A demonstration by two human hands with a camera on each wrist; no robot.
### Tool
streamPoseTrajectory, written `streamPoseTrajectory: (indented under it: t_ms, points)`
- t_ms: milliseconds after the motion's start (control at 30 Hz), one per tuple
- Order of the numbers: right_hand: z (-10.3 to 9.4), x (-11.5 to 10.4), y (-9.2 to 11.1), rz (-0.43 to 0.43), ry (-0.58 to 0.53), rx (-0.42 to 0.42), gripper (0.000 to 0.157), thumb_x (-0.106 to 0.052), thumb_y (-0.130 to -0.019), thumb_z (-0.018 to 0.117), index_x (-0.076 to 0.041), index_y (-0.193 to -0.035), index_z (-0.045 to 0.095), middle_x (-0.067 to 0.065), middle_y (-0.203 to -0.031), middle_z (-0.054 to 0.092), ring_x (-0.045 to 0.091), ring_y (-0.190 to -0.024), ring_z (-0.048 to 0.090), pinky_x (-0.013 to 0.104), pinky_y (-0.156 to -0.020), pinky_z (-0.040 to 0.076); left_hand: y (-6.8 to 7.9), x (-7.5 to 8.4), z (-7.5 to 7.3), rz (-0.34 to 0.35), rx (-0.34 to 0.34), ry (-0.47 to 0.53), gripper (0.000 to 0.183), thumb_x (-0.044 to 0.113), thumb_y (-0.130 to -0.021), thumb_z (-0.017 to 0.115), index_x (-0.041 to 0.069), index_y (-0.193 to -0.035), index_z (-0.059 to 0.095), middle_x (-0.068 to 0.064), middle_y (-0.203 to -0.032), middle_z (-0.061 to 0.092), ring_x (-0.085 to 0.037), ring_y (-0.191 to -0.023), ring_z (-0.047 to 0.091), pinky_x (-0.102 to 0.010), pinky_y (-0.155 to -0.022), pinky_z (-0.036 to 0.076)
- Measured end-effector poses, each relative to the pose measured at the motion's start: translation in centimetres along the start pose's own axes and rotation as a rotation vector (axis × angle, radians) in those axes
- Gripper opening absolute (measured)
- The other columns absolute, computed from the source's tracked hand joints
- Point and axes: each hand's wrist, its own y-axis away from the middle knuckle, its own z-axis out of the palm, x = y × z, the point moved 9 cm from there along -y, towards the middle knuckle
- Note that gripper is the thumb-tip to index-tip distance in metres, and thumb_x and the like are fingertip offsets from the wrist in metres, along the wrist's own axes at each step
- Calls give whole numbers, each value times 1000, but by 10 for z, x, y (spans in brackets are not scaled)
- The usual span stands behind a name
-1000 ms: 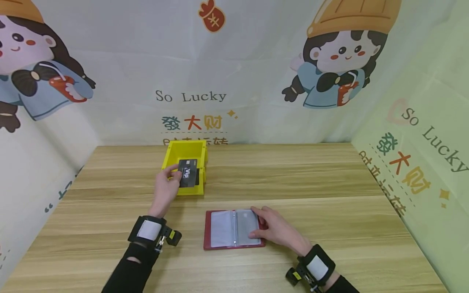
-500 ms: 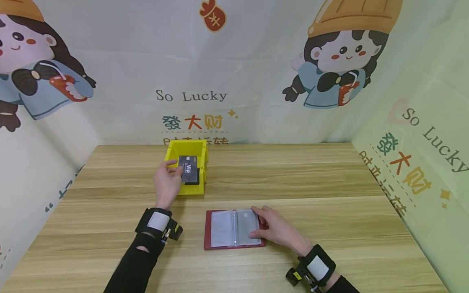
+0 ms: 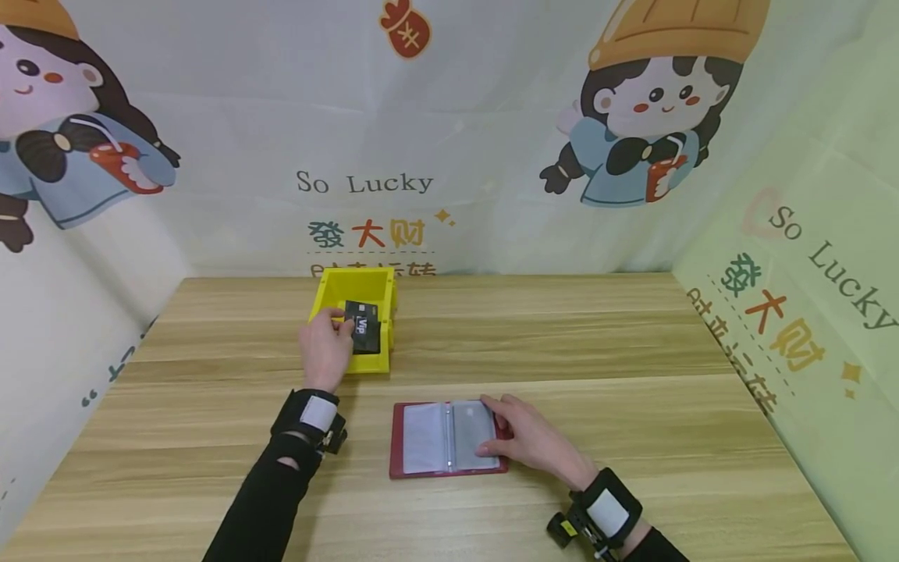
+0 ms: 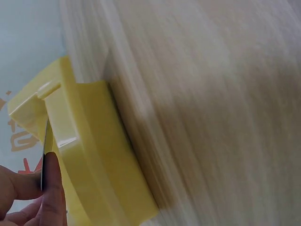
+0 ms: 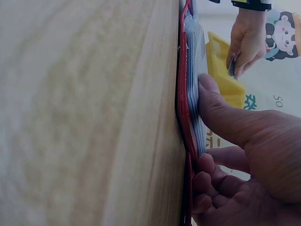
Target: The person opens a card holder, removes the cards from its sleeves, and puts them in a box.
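Observation:
My left hand [image 3: 326, 347] pinches a black card [image 3: 364, 328] printed "VIP" by its left edge, thumb and fingers on either face in the left wrist view. The card is at the front part of a yellow bin [image 3: 385, 363]; how far it reaches inside I cannot tell. An open card holder [image 3: 397, 441] with a red cover and clear sleeves lies flat on the table. My right hand [image 3: 530, 441] grips its right edge. In the right wrist view the thumb [image 5: 211, 96] lies on the stacked sleeves [image 5: 194, 89] and the fingers curl at their edge.
The wooden table [image 3: 632, 343] runs back to a printed cloth backdrop [image 3: 492, 156], which also closes both sides. The bin stands near the back edge, left of centre, behind the card holder.
My left hand has shifted slightly right, and the card rose a little, then dropped slightly at the bin. The right hand and the card holder have stayed put.

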Motion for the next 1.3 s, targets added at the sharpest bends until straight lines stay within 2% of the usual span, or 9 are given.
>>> streamPoseTrajectory:
  t_ms: [200, 467, 633, 733, 867, 967, 1100, 1167, 1300]
  points:
    - [1, 0, 0, 2, 0, 0, 71, -33, -80, 73, 1, -135, 44, 1, -87, 46, 13, -77, 43, 27, -60, 35, -1, -2, 9, 12, -54, -45, 34, 9, -90, 62, -7, -119, 55, -22, -89, 64, -30, -79, 55, -42, -67, 49]
    - [2, 1, 0, 15, -1, -7, 73, -34, -80, 73, 1, -136, 44, 1, -88, 46, 14, -78, 42, 27, -61, 35, -2, 2, 17, 107, -88, -132, 33, 9, -84, 69, -11, -109, 61, -21, -80, 64, -29, -74, 57, -44, -67, 49]
    - [2, 1, 0, 10, -1, -9, 72, -34, -80, 73, 1, -135, 44, 1, -88, 47, 14, -78, 43, 27, -61, 36, -2, 2, 22, 134, -103, -201, 23, 8, -83, 70, -5, -101, 66, -19, -82, 66, -29, -73, 57, -43, -64, 49]
    - [2, 1, -1, 11, -5, -10, 72, -34, -80, 74, 1, -135, 44, 1, -88, 46, 14, -79, 43, 28, -61, 36, -1, 0, 26, 127, -125, -255, 14, 9, -83, 69, 0, -94, 71, -18, -87, 67, -31, -77, 59, -46, -65, 49]
    - [2, 1, -1, 18, -6, -8, 73, -34, -79, 74, 1, -136, 44, 1, -88, 46, 14, -78, 42, 27, -61, 35, -1, -4, 30, 88, -166, -285, 12, 10, -85, 66, 3, -93, 73, -18, -92, 67, -34, -80, 59, -49, -65, 50]
    - [1, 1, -1, 15, -2, -1, 73, -33, -79, 74, 2, -135, 44, 1, -87, 46, 15, -77, 42, 27, -60, 34, 0, -7, 33, 61, -199, -302, 14, 11, -87, 63, 1, -84, 72, -16, -80, 65, -30, -71, 57, -43, -58, 48]
    - [0, 0, -1, 7, 1, 6, 72, -33, -79, 74, 3, -135, 44, 2, -86, 46, 15, -77, 42, 27, -60, 34, 2, -9, 37, 36, -238, -331, 30, 16, -89, 60, 3, -62, 63, -8, -59, 52, -23, -55, 50, -33, -47, 39]
    - [0, 0, -1, 4, 3, 5, 72, -33, -79, 74, 3, -134, 44, 2, -86, 46, 14, -77, 42, 27, -60, 34, 3, -9, 38, 28, -248, -339, 35, 17, -90, 59, 4, -57, 58, -6, -56, 48, -22, -52, 49, -32, -46, 37]
    - [0, 0, -1, 6, 5, 5, 72, -32, -80, 74, 3, -134, 44, 2, -86, 46, 14, -76, 42, 27, -60, 34, 6, -6, 39, 36, -252, -352, 34, 18, -90, 57, 4, -59, 55, -8, -59, 49, -24, -54, 50, -34, -46, 39]
